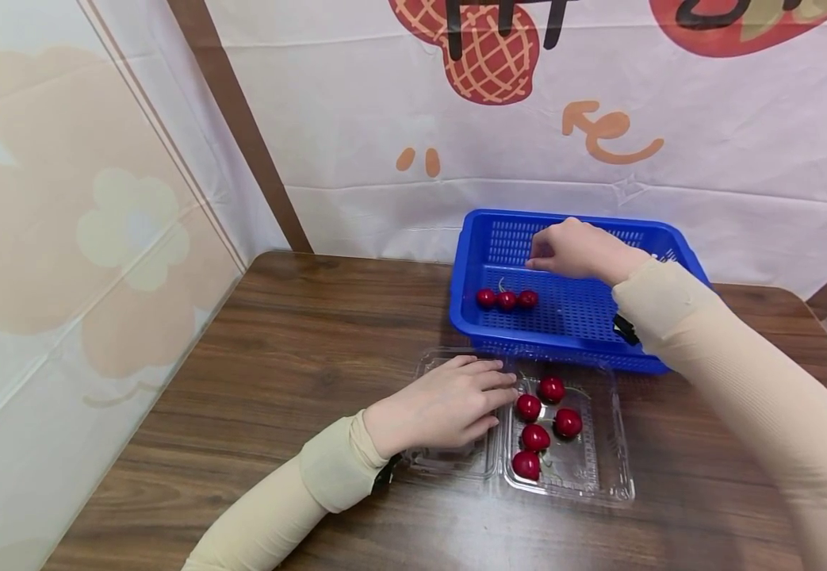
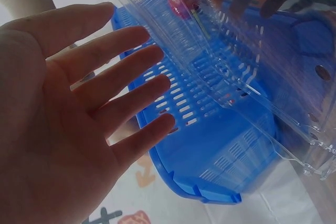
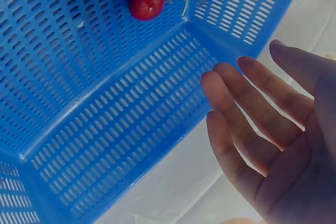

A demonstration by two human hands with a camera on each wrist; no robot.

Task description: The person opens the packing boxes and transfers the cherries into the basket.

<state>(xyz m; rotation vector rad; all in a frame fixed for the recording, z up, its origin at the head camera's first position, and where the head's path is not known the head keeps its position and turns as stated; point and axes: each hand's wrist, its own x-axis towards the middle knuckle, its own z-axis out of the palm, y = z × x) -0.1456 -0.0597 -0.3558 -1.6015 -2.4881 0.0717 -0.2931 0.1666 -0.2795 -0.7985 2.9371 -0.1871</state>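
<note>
My right hand (image 1: 577, 250) is raised over the far side of a blue slotted basket (image 1: 460, 277), with nothing in its fingers. In the right wrist view its fingers (image 3: 231, 108) are spread and slightly bent. Three red cherries (image 1: 507, 300) lie in a row on the basket's left floor. With fingers extended, my left hand (image 1: 445, 404) lies over the left half of an open clear plastic clamshell box (image 1: 623, 468), fingertips right at its middle fold. Several stemmed cherries (image 1: 535, 438) sit in the box's right half. The left wrist view shows an empty palm (image 2: 58, 129).
The basket stands at the back of a brown wood-grain table (image 1: 299, 333), directly behind the box. A printed white cloth (image 1: 356, 214) hangs along the back edge, and another pale flowered sheet (image 1: 63, 238) borders the left side.
</note>
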